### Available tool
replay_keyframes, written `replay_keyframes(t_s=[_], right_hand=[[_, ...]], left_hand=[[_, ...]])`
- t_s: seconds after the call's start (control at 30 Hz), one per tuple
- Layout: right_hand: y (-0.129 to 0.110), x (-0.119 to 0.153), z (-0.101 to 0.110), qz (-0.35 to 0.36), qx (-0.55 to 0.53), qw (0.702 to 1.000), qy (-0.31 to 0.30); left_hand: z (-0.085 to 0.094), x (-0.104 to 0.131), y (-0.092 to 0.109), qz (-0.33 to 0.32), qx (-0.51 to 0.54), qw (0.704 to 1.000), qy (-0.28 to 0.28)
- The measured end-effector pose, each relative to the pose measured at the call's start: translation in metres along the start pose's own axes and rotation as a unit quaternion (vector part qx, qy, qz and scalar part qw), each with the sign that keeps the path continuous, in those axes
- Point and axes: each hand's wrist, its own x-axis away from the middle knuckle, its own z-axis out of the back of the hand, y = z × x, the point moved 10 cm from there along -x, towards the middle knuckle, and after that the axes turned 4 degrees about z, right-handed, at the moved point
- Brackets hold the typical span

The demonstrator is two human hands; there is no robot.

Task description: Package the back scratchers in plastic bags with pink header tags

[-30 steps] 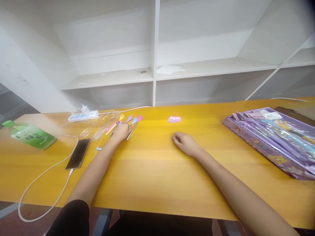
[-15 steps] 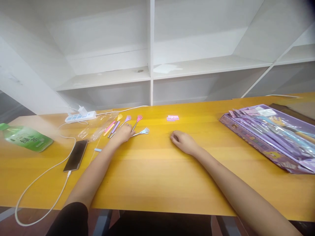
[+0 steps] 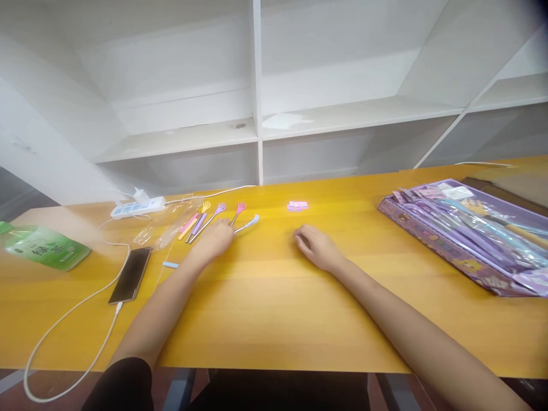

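My left hand (image 3: pixel 218 237) is closed on the rod of a light blue hand-shaped scratcher (image 3: pixel 252 221); its head sticks out to the right of my fingers and its blue handle end (image 3: pixel 170 265) shows left of my forearm. Just beyond this hand lie a pink scratcher (image 3: pixel 240 208), a purple scratcher (image 3: pixel 220 208) and a yellow scratcher (image 3: pixel 206 206), side by side on the table. My right hand (image 3: pixel 317 245) rests on the wood with curled fingers and nothing visible in them. Small pink cards (image 3: pixel 297 205) lie beyond it.
On the right, a purple box (image 3: pixel 449 251) holds wrapped scratchers. A green bottle (image 3: pixel 49 246), a phone (image 3: pixel 131 275) with a white cable and a power strip (image 3: pixel 137 208) are at the left. Clear plastic wrappers (image 3: pixel 166 225) lie nearby. White shelves (image 3: pixel 257 85) stand behind the table.
The light blue scratcher has turned in my left hand, its head now seen edge-on and slightly higher. My right hand stays in place on the table. The view has shifted slightly.
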Motion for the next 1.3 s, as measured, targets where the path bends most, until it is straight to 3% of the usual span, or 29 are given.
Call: replay_keyframes(t_s=[0.07, 0.13, 0.23, 0.3, 0.4, 0.53, 0.6, 0.77, 0.9, 1.0, 1.1, 1.17, 1.3], right_hand=[[-0.022, 0.001, 0.012, 0.044, 0.041, 0.997, 0.057], [-0.048, 0.002, 0.006, 0.097, 0.078, 0.991, 0.050], [-0.078, 0.003, -0.027, 0.154, 0.106, 0.981, -0.049], [-0.082, 0.005, -0.046, 0.155, 0.125, 0.973, -0.113], [-0.073, 0.008, -0.056, 0.140, 0.138, 0.965, -0.173], [-0.050, 0.010, -0.047, 0.091, 0.125, 0.968, -0.197], [-0.040, 0.009, -0.043, 0.063, 0.115, 0.972, -0.196], [-0.031, 0.005, -0.044, 0.024, 0.070, 0.976, -0.205], [-0.031, 0.001, -0.045, 0.013, 0.059, 0.979, -0.197], [-0.032, 0.000, -0.045, 0.014, 0.053, 0.980, -0.189], [-0.031, 0.001, -0.045, 0.020, 0.053, 0.980, -0.193], [-0.025, 0.001, -0.043, 0.014, 0.058, 0.978, -0.199], [-0.005, 0.003, -0.033, -0.017, 0.071, 0.977, -0.198]], left_hand=[[-0.010, 0.006, 0.028, -0.027, -0.004, 0.999, -0.022], [-0.026, 0.015, 0.062, -0.068, 0.014, 0.997, -0.044], [-0.052, 0.025, 0.107, -0.127, 0.029, 0.990, -0.047], [-0.064, 0.028, 0.117, -0.140, 0.040, 0.988, -0.056], [-0.063, 0.027, 0.103, -0.138, 0.049, 0.987, -0.070], [-0.037, 0.042, 0.045, -0.105, 0.029, 0.992, -0.068], [-0.021, 0.063, 0.008, -0.095, -0.005, 0.994, -0.048], [0.022, 0.137, -0.096, -0.010, -0.069, 0.995, 0.069], [0.010, 0.171, -0.134, -0.004, -0.044, 0.999, 0.030], [-0.001, 0.169, -0.135, 0.013, -0.020, 0.999, 0.025], [-0.008, 0.147, -0.117, 0.027, -0.006, 0.999, 0.022], [-0.013, 0.123, -0.093, 0.017, 0.014, 1.000, 0.012], [-0.022, 0.064, -0.023, -0.058, 0.040, 0.997, 0.021]])
